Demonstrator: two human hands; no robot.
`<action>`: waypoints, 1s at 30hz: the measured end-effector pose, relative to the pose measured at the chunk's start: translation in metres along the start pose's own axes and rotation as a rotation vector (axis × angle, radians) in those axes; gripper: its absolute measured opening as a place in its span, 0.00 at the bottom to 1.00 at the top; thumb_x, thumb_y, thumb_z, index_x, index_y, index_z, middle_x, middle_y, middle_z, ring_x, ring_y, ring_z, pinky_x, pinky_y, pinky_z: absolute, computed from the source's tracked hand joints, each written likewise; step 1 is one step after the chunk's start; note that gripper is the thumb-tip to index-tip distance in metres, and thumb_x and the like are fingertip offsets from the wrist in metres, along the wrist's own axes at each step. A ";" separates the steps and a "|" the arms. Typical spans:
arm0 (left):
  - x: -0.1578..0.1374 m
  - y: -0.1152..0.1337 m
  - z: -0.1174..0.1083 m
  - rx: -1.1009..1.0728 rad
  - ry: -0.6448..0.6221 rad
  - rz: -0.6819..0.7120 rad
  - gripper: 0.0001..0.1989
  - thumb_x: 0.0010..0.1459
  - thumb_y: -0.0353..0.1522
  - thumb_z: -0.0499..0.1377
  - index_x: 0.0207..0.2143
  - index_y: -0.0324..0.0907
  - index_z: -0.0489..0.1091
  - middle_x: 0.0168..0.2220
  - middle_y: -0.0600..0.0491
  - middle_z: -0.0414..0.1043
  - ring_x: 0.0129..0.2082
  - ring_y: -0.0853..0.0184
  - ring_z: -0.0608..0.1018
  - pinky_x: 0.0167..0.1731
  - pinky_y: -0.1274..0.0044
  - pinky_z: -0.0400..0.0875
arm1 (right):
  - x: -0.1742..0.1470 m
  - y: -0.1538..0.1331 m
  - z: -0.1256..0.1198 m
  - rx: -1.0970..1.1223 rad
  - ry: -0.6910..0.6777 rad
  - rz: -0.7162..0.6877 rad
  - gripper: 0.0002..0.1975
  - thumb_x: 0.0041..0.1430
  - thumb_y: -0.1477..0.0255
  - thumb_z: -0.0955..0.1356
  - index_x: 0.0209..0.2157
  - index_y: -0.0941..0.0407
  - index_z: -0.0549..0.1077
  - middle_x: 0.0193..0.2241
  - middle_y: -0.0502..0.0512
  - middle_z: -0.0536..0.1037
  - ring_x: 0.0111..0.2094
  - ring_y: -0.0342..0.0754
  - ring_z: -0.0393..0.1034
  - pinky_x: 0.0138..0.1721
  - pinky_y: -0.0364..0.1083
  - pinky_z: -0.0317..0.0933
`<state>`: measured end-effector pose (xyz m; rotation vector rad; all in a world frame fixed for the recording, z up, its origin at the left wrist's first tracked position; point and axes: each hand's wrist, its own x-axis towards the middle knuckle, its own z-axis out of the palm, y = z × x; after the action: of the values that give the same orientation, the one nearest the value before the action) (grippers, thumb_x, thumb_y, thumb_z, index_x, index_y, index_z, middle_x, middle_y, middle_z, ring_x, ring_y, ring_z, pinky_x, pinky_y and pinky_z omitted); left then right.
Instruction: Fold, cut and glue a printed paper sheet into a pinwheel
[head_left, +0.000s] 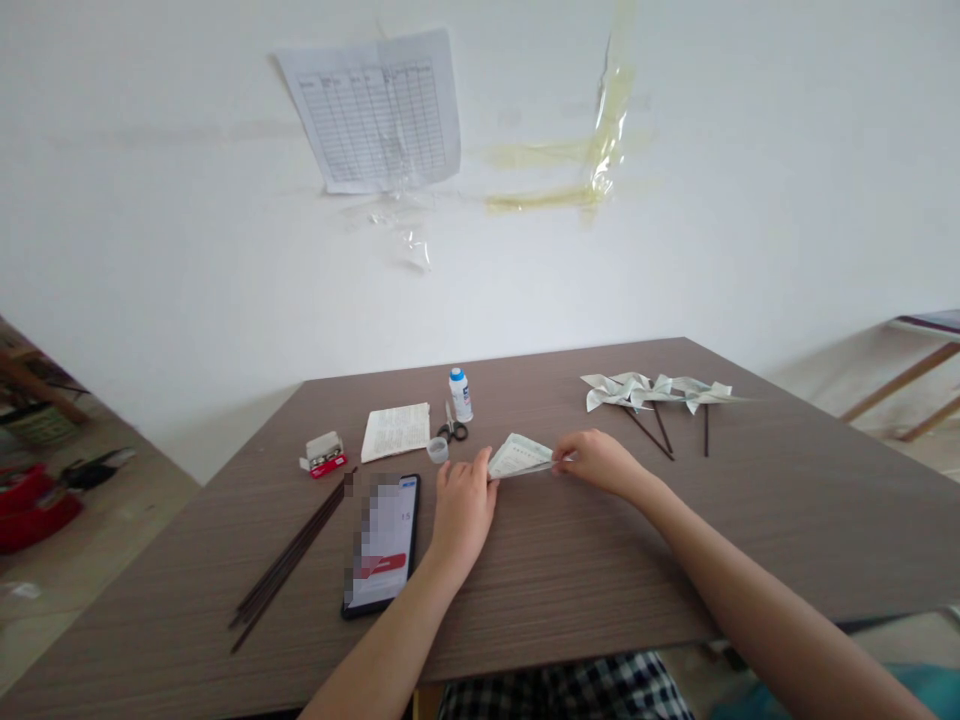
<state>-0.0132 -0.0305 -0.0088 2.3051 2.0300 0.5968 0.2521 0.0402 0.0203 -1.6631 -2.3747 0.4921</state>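
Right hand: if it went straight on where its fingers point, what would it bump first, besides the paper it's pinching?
Probably the left hand, at the other end of the folded paper. The right hand points that way; depth is unclear.

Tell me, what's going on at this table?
A person is handling a folded paper with both hands: the left hand is at its left end, and the right hand pinches its right tip. Three stick-mounted paper pinwheels lie off to the right. Loose dark sticks lie on the left, near a phone. Scissors, a white bottle and some printed paper are farther back.
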 end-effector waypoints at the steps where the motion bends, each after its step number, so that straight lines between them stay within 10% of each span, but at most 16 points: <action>1: 0.000 0.001 -0.002 0.007 -0.013 -0.005 0.20 0.79 0.23 0.68 0.67 0.44 0.86 0.54 0.45 0.95 0.61 0.49 0.92 0.78 0.50 0.76 | 0.000 0.003 -0.002 0.018 -0.017 -0.011 0.10 0.74 0.74 0.79 0.49 0.48 0.97 0.53 0.57 0.98 0.61 0.62 0.92 0.60 0.48 0.77; 9: -0.002 0.002 -0.012 0.017 -0.053 0.009 0.11 0.83 0.30 0.69 0.46 0.48 0.91 0.52 0.47 0.95 0.62 0.49 0.90 0.79 0.48 0.74 | 0.002 0.011 -0.003 0.097 -0.036 -0.060 0.12 0.77 0.75 0.77 0.49 0.50 0.97 0.55 0.59 0.98 0.60 0.60 0.93 0.65 0.47 0.76; 17: 0.001 0.002 -0.005 0.059 -0.011 0.000 0.11 0.83 0.30 0.67 0.48 0.47 0.91 0.51 0.46 0.94 0.61 0.49 0.89 0.73 0.54 0.79 | 0.006 -0.001 0.010 0.050 0.038 0.021 0.15 0.84 0.72 0.73 0.56 0.51 0.96 0.55 0.62 0.97 0.59 0.61 0.92 0.59 0.48 0.76; 23: 0.002 0.007 -0.004 0.087 0.013 0.012 0.22 0.83 0.25 0.64 0.68 0.51 0.90 0.53 0.45 0.94 0.61 0.48 0.90 0.73 0.52 0.80 | 0.006 -0.011 0.015 0.035 0.083 0.095 0.19 0.82 0.74 0.74 0.66 0.52 0.91 0.57 0.62 0.96 0.60 0.61 0.92 0.63 0.51 0.76; 30: 0.001 0.008 -0.002 0.122 -0.011 0.025 0.18 0.83 0.27 0.64 0.61 0.52 0.93 0.54 0.44 0.92 0.62 0.47 0.89 0.77 0.46 0.76 | 0.005 -0.014 0.020 0.008 0.091 0.085 0.19 0.83 0.74 0.73 0.68 0.51 0.90 0.62 0.62 0.95 0.64 0.61 0.91 0.68 0.52 0.75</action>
<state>-0.0061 -0.0315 -0.0048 2.3969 2.0913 0.4726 0.2311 0.0376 0.0075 -1.7505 -2.2428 0.4302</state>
